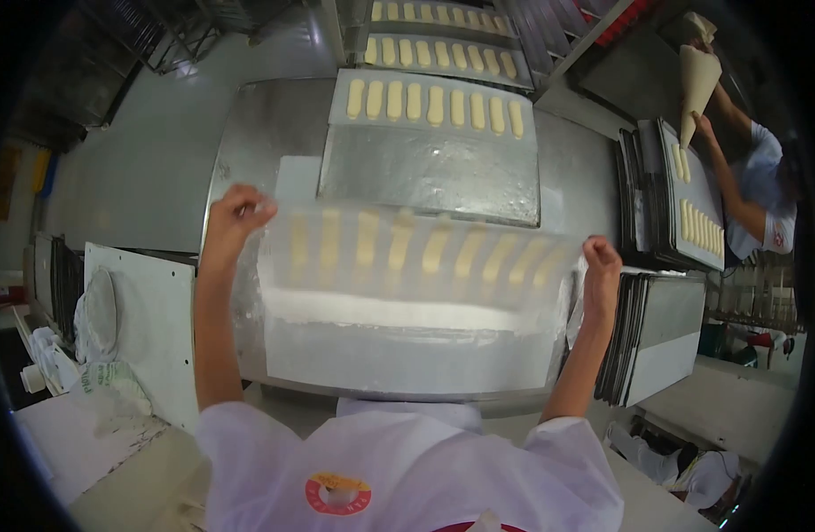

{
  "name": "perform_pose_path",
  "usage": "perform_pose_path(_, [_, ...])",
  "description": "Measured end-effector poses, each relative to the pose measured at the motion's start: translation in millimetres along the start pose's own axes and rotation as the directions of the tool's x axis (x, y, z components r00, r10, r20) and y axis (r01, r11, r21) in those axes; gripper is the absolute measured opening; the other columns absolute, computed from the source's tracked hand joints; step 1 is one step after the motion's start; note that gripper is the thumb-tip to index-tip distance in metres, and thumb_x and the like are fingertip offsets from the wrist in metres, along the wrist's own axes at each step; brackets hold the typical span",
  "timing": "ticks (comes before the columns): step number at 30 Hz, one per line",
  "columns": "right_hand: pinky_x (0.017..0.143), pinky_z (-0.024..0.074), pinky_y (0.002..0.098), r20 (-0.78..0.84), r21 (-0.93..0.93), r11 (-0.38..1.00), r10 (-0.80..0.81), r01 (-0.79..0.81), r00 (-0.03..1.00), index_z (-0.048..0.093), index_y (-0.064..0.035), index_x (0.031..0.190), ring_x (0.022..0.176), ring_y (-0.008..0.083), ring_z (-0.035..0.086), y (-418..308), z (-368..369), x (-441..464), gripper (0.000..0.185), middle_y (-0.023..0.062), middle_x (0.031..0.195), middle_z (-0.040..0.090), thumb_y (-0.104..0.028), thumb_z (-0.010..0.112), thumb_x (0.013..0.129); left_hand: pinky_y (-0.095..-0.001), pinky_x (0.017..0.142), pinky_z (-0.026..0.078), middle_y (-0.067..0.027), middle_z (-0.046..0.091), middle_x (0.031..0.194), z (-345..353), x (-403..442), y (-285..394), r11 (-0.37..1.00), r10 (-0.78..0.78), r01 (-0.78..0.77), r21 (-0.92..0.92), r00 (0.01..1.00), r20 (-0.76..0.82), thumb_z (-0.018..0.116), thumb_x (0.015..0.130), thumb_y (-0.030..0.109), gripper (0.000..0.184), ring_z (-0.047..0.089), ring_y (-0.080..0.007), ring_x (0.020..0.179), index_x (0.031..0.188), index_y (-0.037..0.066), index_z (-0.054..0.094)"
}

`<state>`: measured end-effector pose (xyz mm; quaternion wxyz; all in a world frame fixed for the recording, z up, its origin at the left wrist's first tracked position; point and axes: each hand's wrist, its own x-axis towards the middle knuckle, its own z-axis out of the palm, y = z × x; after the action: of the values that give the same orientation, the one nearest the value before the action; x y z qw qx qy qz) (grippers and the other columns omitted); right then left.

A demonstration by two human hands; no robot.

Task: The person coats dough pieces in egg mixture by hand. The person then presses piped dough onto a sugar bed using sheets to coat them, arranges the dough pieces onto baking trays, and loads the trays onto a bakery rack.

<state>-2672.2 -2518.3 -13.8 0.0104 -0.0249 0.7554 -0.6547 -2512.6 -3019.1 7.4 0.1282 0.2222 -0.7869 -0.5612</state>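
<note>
A pale paper sheet (383,257) is stretched between my two hands, blurred by motion, with a row of several piped batter strips (436,251) on it. My left hand (241,209) pinches its left end and my right hand (601,254) grips the right end, the fingers of both closed. Under and in front of the sheet, a band of white powder (390,310) lies across another pale sheet (407,359) on the table. Just beyond is a metal baking tray (430,177), its far part covered by paper bearing another row of piped strips (434,106).
Behind the tray, a rack holds more trays (443,58) of piped strips. At right, a co-worker holds a piping bag (698,84) over a stacked tray (702,195). More flat trays (660,328) stand at my right. A white panel (150,310) and plastic bag (110,390) are at left.
</note>
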Motion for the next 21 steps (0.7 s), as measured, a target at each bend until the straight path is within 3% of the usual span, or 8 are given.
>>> perform_pose_path(2, [0.082,0.0316,0.0241,-0.012,0.009,0.995,-0.096,0.096,0.995,0.055,-0.0044,0.072,0.08,0.0101,0.045,-8,3,33,0.009,-0.0018,0.078,0.049,-0.003,0.062,0.077,-0.0217,0.065,0.033,0.0022,0.049,0.08,10,41,-1,0.989,0.126,-0.128,-0.081,0.992,-0.021,0.075,0.07,0.008,0.015,0.037,-0.0079,0.068,0.078,0.002,0.064])
perform_pose_path(7, [0.079,0.0346,0.0244,0.054,-0.044,0.985,-0.165,0.168,0.985,0.06,-0.0037,0.076,0.08,0.0106,0.046,28,5,76,0.004,0.0001,0.083,0.054,-0.001,0.063,0.074,-0.0227,0.062,0.034,0.0025,0.052,0.08,42,105,-51,0.973,0.209,-0.209,-0.096,0.978,-0.01,0.075,0.07,0.007,0.014,0.038,-0.0076,0.066,0.081,0.004,0.067])
perform_pose_path(9, [0.072,0.0361,0.0233,0.112,-0.166,0.968,-0.17,0.187,0.979,0.063,-0.0033,0.08,0.077,0.0109,0.047,78,3,86,0.007,0.0006,0.08,0.059,-0.002,0.063,0.073,-0.0233,0.059,0.036,0.0029,0.056,0.075,52,116,-87,0.984,0.176,-0.176,0.024,0.984,0.035,0.075,0.07,0.007,0.014,0.041,-0.0079,0.062,0.081,0.004,0.068])
perform_pose_path(11, [0.07,0.0391,0.0248,0.159,-0.289,0.946,-0.104,0.147,0.982,0.063,-0.0046,0.081,0.073,0.0107,0.049,118,6,81,0.006,-0.0002,0.079,0.06,-0.004,0.063,0.075,-0.0239,0.059,0.041,0.001,0.062,0.07,62,103,-110,0.973,0.105,-0.121,0.194,0.991,0.088,0.074,0.07,0.006,0.014,0.05,-0.0092,0.061,0.081,0.004,0.067])
perform_pose_path(12, [0.069,0.0414,0.0241,0.076,-0.292,0.956,0.041,-0.017,0.996,0.063,-0.0046,0.086,0.071,0.0099,0.051,123,12,72,0.009,0.0003,0.078,0.06,-0.003,0.061,0.077,-0.0246,0.061,0.044,-0.0007,0.064,0.069,68,94,-116,0.963,0.093,-0.114,0.243,0.991,0.097,0.073,0.07,0.006,0.014,0.056,-0.0104,0.062,0.081,0.004,0.067])
perform_pose_path(15, [0.066,0.0399,0.0223,0.046,-0.277,0.96,0.06,-0.045,0.997,0.062,-0.0054,0.089,0.069,0.0079,0.049,135,15,64,0.013,-0.0012,0.075,0.059,-0.005,0.066,0.077,-0.0264,0.066,0.048,-0.0057,0.067,0.074,78,72,-123,0.951,-0.022,0.024,0.307,1.0,-0.013,0.071,0.071,0.005,0.015,0.063,-0.013,0.071,0.085,0.002,0.066])
perform_pose_path(17, [0.064,0.0415,0.0237,0.01,-0.434,0.901,0.032,-0.024,0.999,0.059,-0.0034,0.098,0.073,0.0083,0.053,128,16,61,0.022,0.0015,0.078,0.061,-0.005,0.066,0.077,-0.027,0.066,0.049,-0.0074,0.067,0.074,85,62,-121,0.95,-0.048,0.063,0.306,0.997,-0.056,0.07,0.072,0.005,0.016,0.064,-0.0138,0.071,0.086,0.002,0.065])
perform_pose_path(21, [0.068,0.0417,0.024,0.04,-0.295,0.921,0.277,-0.253,0.96,0.057,-0.0001,0.103,0.077,0.0086,0.055,124,17,72,0.027,0.0024,0.082,0.062,-0.005,0.066,0.077,-0.0265,0.065,0.047,-0.0053,0.065,0.072,91,63,-109,0.936,-0.108,0.138,0.323,0.988,-0.108,0.067,0.076,0.007,0.018,0.06,-0.0136,0.067,0.091,-0.001,0.063])
